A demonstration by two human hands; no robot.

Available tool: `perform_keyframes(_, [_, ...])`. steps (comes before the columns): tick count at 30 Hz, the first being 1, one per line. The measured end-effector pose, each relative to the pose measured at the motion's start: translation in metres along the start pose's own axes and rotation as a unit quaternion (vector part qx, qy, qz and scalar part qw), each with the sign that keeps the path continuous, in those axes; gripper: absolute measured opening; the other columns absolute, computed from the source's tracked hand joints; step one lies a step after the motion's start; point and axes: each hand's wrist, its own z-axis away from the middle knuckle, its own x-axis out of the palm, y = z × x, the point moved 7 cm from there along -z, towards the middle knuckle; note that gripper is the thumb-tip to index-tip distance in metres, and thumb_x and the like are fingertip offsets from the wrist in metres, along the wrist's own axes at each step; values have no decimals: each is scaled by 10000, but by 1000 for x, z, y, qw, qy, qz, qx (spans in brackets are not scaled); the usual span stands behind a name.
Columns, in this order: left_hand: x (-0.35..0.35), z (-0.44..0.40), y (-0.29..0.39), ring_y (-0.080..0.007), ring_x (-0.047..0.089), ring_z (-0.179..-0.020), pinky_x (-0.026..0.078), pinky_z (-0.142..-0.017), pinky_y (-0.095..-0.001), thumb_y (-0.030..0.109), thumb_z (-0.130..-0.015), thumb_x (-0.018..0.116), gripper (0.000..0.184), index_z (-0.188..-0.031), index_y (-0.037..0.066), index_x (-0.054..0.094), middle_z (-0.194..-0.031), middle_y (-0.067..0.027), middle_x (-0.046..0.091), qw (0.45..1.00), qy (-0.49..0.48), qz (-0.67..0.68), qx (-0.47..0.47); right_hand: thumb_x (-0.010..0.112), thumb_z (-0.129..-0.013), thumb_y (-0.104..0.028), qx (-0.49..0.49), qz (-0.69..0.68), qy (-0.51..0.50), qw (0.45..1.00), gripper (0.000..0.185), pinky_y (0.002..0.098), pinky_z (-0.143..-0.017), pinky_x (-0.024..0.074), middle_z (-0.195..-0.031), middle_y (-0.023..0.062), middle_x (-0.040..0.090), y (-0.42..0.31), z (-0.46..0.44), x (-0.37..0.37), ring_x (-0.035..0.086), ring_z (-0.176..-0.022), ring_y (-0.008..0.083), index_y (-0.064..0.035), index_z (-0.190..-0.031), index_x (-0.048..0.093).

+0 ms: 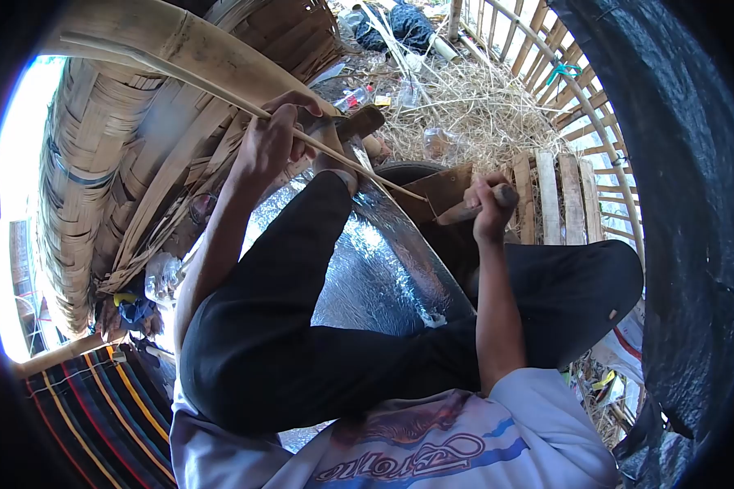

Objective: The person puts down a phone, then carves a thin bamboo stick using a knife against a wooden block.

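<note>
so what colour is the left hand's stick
The stick is pale tan, clearest in the head view.

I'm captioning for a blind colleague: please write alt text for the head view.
Left hand gripping a long, thin tan stick; right hand holding a thick brown wooden handle near the stick's lower end. A shiny silver sheet lies between black-trousered legs.

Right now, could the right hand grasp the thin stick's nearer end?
Probably not without letting go: the right hand is closed around a wooden handle, though the nearer end of the thin stick looks close by.
</note>
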Motion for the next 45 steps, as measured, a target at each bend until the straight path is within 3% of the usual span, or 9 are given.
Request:
perform_keyframes(3, [-4, 1, -3, -106, 474, -474, 448, -494, -267, 128, -893, 293, 340, -944, -43, 582, -580, -51, 489, 1000, 15, 7, -17, 538, -892, -51, -51, 12, -28, 998, 149, 260, -492, 365, -570, 7, 443, -29, -8, 8, 412, -491, 89, -58, -754, 483])
perform_keyframes(5, [-2, -1, -2, -120, 501, -478, 451, -503, -272, 132, -887, 283, 352, -943, -46, 582, -585, -68, 494, 1000, 10, 6, -11, 540, -892, -64, 26, 87, -4, 996, 167, 260, -503, 373, -561, 5, 425, 9, -4, -5, 403, -496, 88, -61, -743, 466])
perform_keyframes(18, [-3, -6, -10, -123, 503, -462, 462, -515, -272, 147, -887, 246, 386, -978, -30, 576, -502, -42, 436, 1000, 4, -1, -6, 584, -880, -29, -50, -57, 72, 995, 196, 238, -448, 378, -546, 8, 471, -37, -31, -8, 465, -471, 82, -60, -713, 489])
perform_keyframes(27, [4, -9, 0, -120, 506, -458, 444, -500, -260, 173, -898, 245, 393, -990, -11, 580, -519, -61, 486, 998, -7, -12, 58, 560, -885, -42, -38, 124, -17, 991, 179, 237, -492, 386, -570, 1, 462, 17, -14, 4, 458, -495, 81, -65, -732, 470])
perform_keyframes(31, [4, 0, 11, -114, 514, -488, 453, -516, -266, 151, -905, 268, 370, -963, -27, 587, -610, -82, 536, 1000, -16, -11, 5, 564, -880, -36, -43, 84, 23, 995, 149, 243, -508, 396, -578, 2, 462, 14, -19, -8, 459, -508, 88, -69, -764, 478])
perform_keyframes(33, [6, -1, 10, -108, 515, -501, 471, -534, -276, 121, -908, 287, 348, -948, -43, 591, -665, -92, 553, 1000, -9, -2, -17, 569, -874, -36, -3, -1, 119, 993, 130, 257, -515, 407, -588, 9, 469, 14, -22, -28, 466, -521, 97, -68, -780, 485])
perform_keyframes(35, [8, -6, 23, -106, 526, -502, 470, -529, -274, 133, -917, 286, 350, -925, -30, 596, -621, -75, 530, 996, -26, -15, 85, 575, -864, -51, 2, -41, 213, 976, 120, 284, -512, 421, -579, 12, 455, 8, -23, -49, 453, -509, 116, -77, -786, 488])
perform_keyframes(38, [18, -7, 24, -101, 527, -507, 472, -522, -266, 138, -926, 289, 347, -894, -35, 588, -660, -78, 549, 994, -45, -59, 77, 603, -849, -45, -25, -76, 273, 959, 151, 276, -481, 408, -568, 27, 469, -8, -23, -73, 455, -494, 117, -72, -781, 471])
perform_keyframes(45, [36, -15, 3, -88, 516, -508, 446, -492, -248, 156, -924, 303, 348, -896, -21, 601, -572, -41, 519, 995, -72, 1, 68, 569, -866, -8, -97, -28, 167, 981, 133, 279, -525, 405, -588, 30, 466, -64, -29, -37, 455, -515, 119, -53, -781, 478])
